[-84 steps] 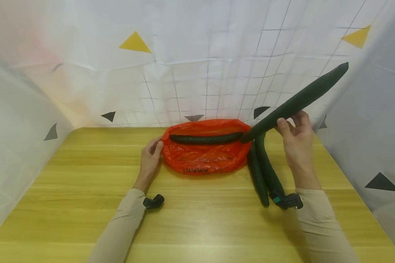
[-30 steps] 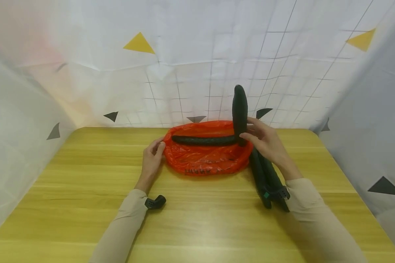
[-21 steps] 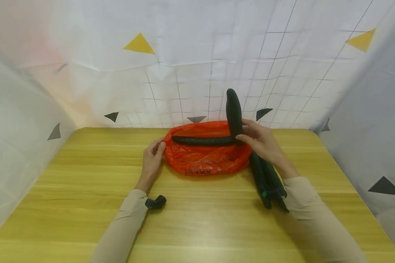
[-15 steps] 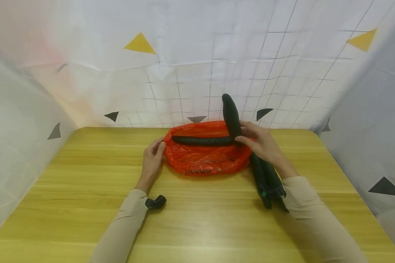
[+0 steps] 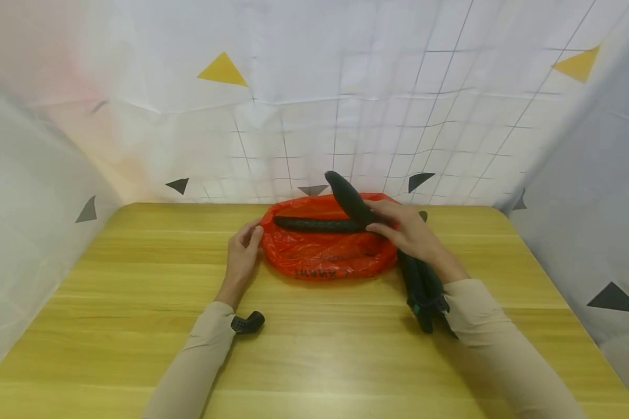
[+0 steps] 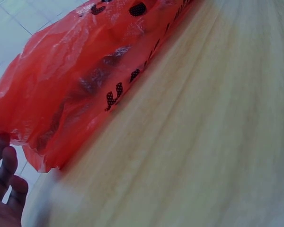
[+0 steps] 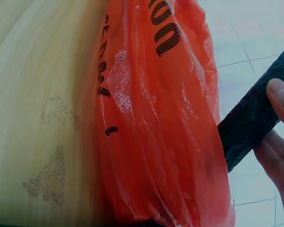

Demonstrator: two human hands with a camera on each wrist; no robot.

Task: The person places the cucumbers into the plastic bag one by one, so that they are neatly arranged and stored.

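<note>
In the head view my left hand pinches the left rim of a red plastic bag, whose mouth is spread open; the left wrist view shows fingers at the bag's edge. One cucumber lies lengthwise inside, along the back. My right hand grips a second cucumber between thumb and fingers over the bag's right end. That cucumber leans up and to the left, its lower end hidden by the hand and, in the right wrist view, behind the bag wall.
Two more cucumbers lie side by side on the wooden table, right of the bag and partly under the right wrist. White sheeting with triangles and grid lines stands behind the table and at both sides.
My right hand has brought the cucumber from the far right to above the bag, then tipped its upper end left and down. My left hand stays at the bag's rim.
</note>
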